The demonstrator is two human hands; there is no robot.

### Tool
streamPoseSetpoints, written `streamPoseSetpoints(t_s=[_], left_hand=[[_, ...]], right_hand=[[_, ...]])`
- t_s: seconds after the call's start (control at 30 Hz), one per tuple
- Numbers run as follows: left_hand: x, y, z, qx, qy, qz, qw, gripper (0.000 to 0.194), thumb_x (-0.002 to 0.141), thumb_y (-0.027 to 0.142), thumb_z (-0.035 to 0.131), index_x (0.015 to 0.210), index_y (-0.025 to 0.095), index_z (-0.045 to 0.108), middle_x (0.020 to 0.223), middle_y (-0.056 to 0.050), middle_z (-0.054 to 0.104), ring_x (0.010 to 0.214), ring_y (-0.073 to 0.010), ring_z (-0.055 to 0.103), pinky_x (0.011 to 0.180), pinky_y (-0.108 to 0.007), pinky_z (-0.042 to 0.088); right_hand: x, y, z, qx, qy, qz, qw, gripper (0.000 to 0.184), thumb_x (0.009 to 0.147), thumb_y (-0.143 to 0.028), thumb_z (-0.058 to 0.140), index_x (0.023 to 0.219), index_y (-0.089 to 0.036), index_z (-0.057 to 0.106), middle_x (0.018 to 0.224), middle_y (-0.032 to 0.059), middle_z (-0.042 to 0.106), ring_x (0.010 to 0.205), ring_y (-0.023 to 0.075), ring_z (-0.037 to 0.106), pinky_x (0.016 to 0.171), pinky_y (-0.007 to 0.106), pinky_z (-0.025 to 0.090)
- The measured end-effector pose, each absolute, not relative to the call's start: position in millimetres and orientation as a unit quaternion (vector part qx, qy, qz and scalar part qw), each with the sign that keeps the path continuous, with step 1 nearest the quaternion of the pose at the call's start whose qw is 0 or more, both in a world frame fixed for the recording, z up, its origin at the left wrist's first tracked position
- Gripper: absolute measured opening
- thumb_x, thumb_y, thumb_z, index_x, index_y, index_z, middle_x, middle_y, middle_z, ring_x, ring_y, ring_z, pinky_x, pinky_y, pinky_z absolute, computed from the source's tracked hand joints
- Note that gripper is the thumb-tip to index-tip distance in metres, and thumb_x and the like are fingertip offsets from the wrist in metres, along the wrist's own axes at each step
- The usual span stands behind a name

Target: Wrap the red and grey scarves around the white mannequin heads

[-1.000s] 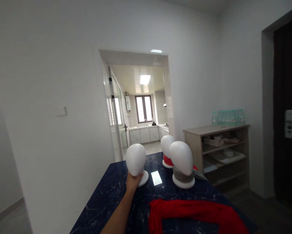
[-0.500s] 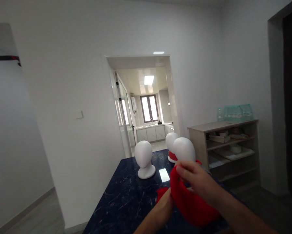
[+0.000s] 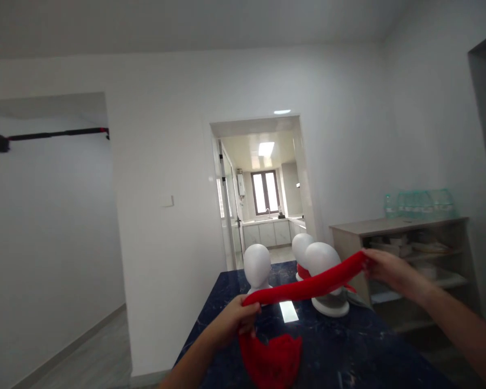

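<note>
A red scarf [image 3: 307, 286] was held up over the dark blue table [image 3: 348, 351].

One end was gripped tight by the left hand [image 3: 234, 321], with the rest hanging down from it. The other end was pinched by the right hand [image 3: 384, 270]. Three white foam heads [image 3: 258, 265] were seen just behind the scarf.
</note>
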State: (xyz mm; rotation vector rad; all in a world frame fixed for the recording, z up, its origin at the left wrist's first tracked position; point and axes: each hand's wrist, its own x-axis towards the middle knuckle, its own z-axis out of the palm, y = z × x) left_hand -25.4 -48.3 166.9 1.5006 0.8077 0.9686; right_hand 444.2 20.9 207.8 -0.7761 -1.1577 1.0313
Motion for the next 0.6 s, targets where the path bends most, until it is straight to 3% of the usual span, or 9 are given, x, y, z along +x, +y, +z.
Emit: streamPoseSetpoints(t_s=[0.07, 0.17, 0.27, 0.37, 0.43, 0.47, 0.53, 0.6], left_hand=[[-31, -53, 197, 0.619, 0.362, 0.419, 0.557, 0.031, 0.086, 0.048, 0.079, 0.095, 0.020, 0.068, 0.055, 0.013, 0.033, 0.044, -0.0050, 0.023, 0.054, -0.025, 0.049], [-29, -57, 233, 0.634, 0.426, 0.388, 0.516, 0.028, 0.079, 0.041, 0.083, 0.091, 0.019, 0.070, 0.058, 0.011, 0.039, 0.049, -0.0061, 0.028, 0.053, -0.024, 0.046], [-22, -58, 253, 0.671, 0.513, 0.350, 0.404, 0.027, 0.079, 0.039, 0.078, 0.094, 0.018, 0.072, 0.061, 0.006, 0.054, 0.049, -0.0103, 0.044, 0.051, -0.026, 0.043], [-8, -65, 262, 0.706, 0.578, 0.299, 0.281, 0.043, 0.080, 0.041, 0.074, 0.115, 0.017, 0.069, 0.072, 0.000, 0.068, 0.052, -0.0160, 0.058, 0.048, -0.026, 0.041], [6, -72, 266, 0.731, 0.592, 0.256, 0.221, 0.059, 0.079, 0.046, 0.076, 0.128, 0.017, 0.062, 0.078, -0.002, 0.072, 0.057, -0.0187, 0.063, 0.049, -0.027, 0.041], [15, -76, 268, 0.745, 0.592, 0.238, 0.195, 0.064, 0.079, 0.049, 0.076, 0.132, 0.017, 0.059, 0.080, -0.003, 0.073, 0.060, -0.0202, 0.065, 0.051, -0.028, 0.042], [33, -83, 272, 0.768, 0.582, 0.215, 0.156, 0.066, 0.079, 0.053, 0.076, 0.132, 0.018, 0.059, 0.086, -0.005, 0.076, 0.070, -0.0232, 0.069, 0.058, -0.029, 0.045], [46, -87, 274, 0.779, 0.569, 0.216, 0.151, 0.062, 0.080, 0.054, 0.076, 0.129, 0.020, 0.063, 0.095, -0.007, 0.077, 0.081, -0.0256, 0.072, 0.065, -0.031, 0.048]], right_hand=[[433, 21, 152, -0.380, -0.536, 0.535, 0.531, 0.029, 0.081, -0.046, 0.083, 0.082, -0.019, 0.072, 0.067, 0.0019, 0.068, 0.055, 0.0161, 0.064, 0.054, 0.029, 0.054], [400, 19, 77, -0.385, -0.570, 0.583, 0.433, 0.035, 0.085, -0.055, 0.076, 0.089, -0.021, 0.069, 0.073, 0.0009, 0.068, 0.061, 0.0177, 0.069, 0.058, 0.029, 0.055], [358, 16, 35, -0.446, -0.594, 0.557, 0.371, 0.057, 0.080, -0.063, 0.073, 0.119, -0.021, 0.065, 0.105, 0.0107, 0.075, 0.063, 0.0229, 0.075, 0.057, 0.034, 0.057], [306, 3, 39, -0.480, -0.649, 0.437, 0.398, 0.087, 0.072, -0.062, 0.081, 0.144, -0.021, 0.054, 0.140, 0.0216, 0.064, 0.073, 0.0270, 0.077, 0.067, 0.044, 0.062], [263, -13, 59, -0.391, -0.686, 0.396, 0.468, 0.098, 0.071, -0.055, 0.088, 0.154, -0.025, 0.046, 0.153, 0.0189, 0.057, 0.109, 0.0324, 0.074, 0.095, 0.049, 0.059], [239, -22, 72, -0.333, -0.690, 0.411, 0.494, 0.099, 0.071, -0.051, 0.089, 0.156, -0.027, 0.045, 0.156, 0.0152, 0.056, 0.128, 0.0336, 0.065, 0.107, 0.050, 0.054], [192, -39, 96, -0.221, -0.676, 0.470, 0.523, 0.091, 0.071, -0.045, 0.091, 0.150, -0.027, 0.049, 0.151, 0.0115, 0.062, 0.137, 0.0322, 0.060, 0.113, 0.048, 0.049], [154, -50, 113, -0.209, -0.644, 0.515, 0.526, 0.077, 0.065, -0.038, 0.095, 0.133, -0.024, 0.062, 0.128, 0.0101, 0.076, 0.120, 0.0326, 0.070, 0.104, 0.046, 0.054]])
